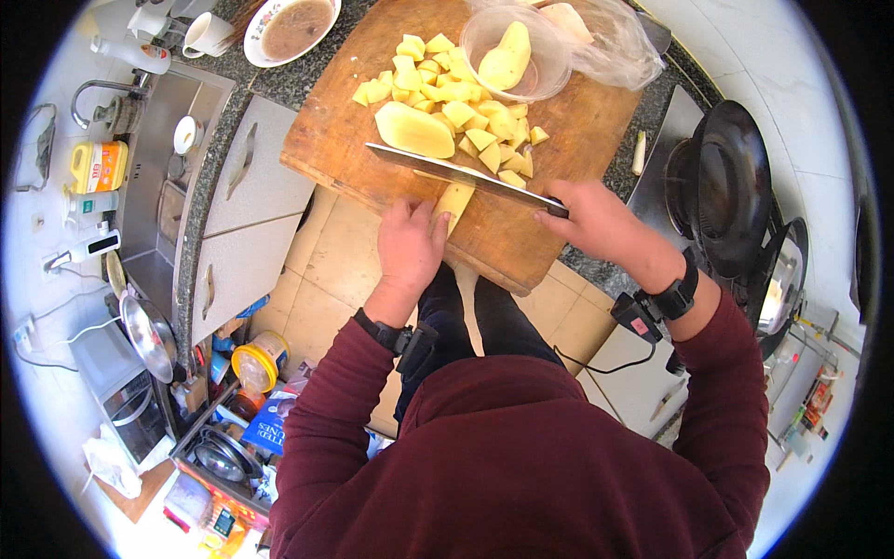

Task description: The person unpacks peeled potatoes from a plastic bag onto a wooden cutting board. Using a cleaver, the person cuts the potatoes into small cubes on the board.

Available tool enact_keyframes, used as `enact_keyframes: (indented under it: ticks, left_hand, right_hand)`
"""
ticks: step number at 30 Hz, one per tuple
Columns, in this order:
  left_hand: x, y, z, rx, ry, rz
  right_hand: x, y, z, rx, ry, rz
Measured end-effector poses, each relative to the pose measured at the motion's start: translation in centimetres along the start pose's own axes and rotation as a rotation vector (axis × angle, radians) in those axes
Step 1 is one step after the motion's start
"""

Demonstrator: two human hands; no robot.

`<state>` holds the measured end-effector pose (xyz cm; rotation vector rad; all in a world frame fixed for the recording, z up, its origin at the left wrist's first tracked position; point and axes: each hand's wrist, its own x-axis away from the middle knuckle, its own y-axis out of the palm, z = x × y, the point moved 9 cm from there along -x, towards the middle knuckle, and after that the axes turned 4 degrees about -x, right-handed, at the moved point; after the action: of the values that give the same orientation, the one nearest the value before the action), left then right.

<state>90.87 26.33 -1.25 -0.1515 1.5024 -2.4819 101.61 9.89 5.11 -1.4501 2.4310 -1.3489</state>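
My right hand (594, 220) grips the dark handle of a kitchen knife (461, 171), whose wide blade points left across the wooden cutting board (335, 140). With its fingers and thumb, my left hand (413, 237) holds a long piece of peeled potato (455, 202) at the board's near edge. The blade lies over the far end of that piece; whether it has cut in, I cannot tell. Just beyond the blade rests a larger potato half (413, 131), flat face up. Several potato chunks (457, 112) are heaped behind it.
A clear plastic bowl (552, 77) holding a peeled potato (508, 56) stands at the board's far side, beside a plastic bag (621, 56). A patterned bowl of brownish liquid (297, 31) is at far left. Right are a black wok (733, 189) and a scallion piece (639, 152); left, a sink (147, 168).
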Motion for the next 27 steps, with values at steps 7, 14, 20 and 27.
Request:
enact_keyframes:
  ticks: [7,14,20,27]
  left_hand:
    - [0.9,0.7,1.5,0.016,-0.017,-0.089]
    - [1.1,1.1,1.3,-0.136,-0.021,-0.137]
    - [1.8,0.5,1.3,-0.097,0.001,-0.139]
    - [1.5,1.3,1.5,-0.118,-0.043,-0.255]
  right_hand:
    - [1.8,-0.5,2.2,0.029,0.068,0.048]
    - [2.4,-2.7,3.3,0.054,0.011,0.203]
    - [4.1,-1.0,2.3,0.03,0.004,0.081]
    - [4.7,1.1,1.0,0.222,0.035,0.033]
